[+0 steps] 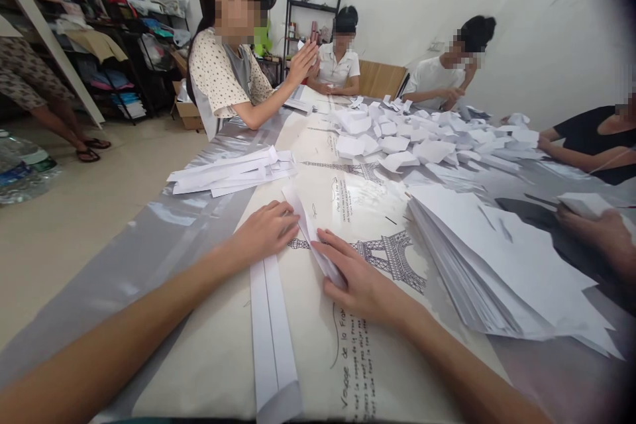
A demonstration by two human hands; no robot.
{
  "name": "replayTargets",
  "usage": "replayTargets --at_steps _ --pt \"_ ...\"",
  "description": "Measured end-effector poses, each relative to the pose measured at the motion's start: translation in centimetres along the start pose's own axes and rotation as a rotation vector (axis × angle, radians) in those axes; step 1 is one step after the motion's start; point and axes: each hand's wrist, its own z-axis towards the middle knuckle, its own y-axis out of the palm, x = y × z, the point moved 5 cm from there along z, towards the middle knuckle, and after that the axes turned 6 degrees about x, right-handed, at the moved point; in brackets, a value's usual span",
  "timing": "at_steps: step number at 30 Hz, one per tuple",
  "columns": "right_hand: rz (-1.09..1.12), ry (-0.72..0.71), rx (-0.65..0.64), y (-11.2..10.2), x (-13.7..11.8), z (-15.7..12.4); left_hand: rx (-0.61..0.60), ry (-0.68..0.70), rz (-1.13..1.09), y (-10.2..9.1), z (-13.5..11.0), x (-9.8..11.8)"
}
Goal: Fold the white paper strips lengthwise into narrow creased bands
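Observation:
A long white paper strip (271, 338), folded lengthwise, lies on the table (163, 238) and runs from the near edge toward the middle, where its far part bends to the right. My left hand (265, 232) lies flat on the strip at the bend, fingers stretched out. My right hand (355, 275) presses the bent part down with its fingers together and extended. Neither hand lifts anything.
A thick stack of white sheets (501, 265) lies to the right. Folded strips (233, 172) are piled at the left, and a heap of folded paper pieces (422, 139) sits farther back. Several other people sit around the table; another person's hand (603, 238) reaches in at the right.

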Motion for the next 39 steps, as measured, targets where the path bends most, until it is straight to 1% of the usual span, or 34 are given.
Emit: replayTargets --at_steps 4,10,14,17,20,22,28,34,39 --pt "0.040 -0.001 0.013 0.3 0.1 0.3 -0.011 0.012 0.032 0.3 0.0 0.6" --pt "0.188 0.043 0.071 0.5 0.6 0.4 0.023 -0.076 0.068 0.6 -0.2 1.0" --pt "0.271 0.122 0.105 0.4 1.0 0.4 0.002 -0.094 0.111 0.3 -0.2 1.3" --pt "0.269 0.169 0.153 0.1 1.2 0.5 -0.010 -0.117 0.139 0.2 -0.1 1.6" --pt "0.217 0.227 0.227 -0.3 1.4 0.6 -0.033 -0.141 0.173 0.4 -0.1 2.0" --pt "0.186 0.246 0.253 -0.3 1.5 0.6 -0.051 -0.154 0.183 0.6 -0.1 2.3" --pt "0.122 0.134 0.303 0.6 1.1 0.7 -0.080 -0.169 0.209 0.7 -0.1 2.7" --pt "0.046 0.009 0.294 1.0 0.4 0.8 -0.030 -0.154 0.192 0.2 0.0 2.9" --pt "-0.007 -0.020 0.272 1.3 0.1 0.6 -0.045 -0.161 0.173 0.3 0.0 2.8"
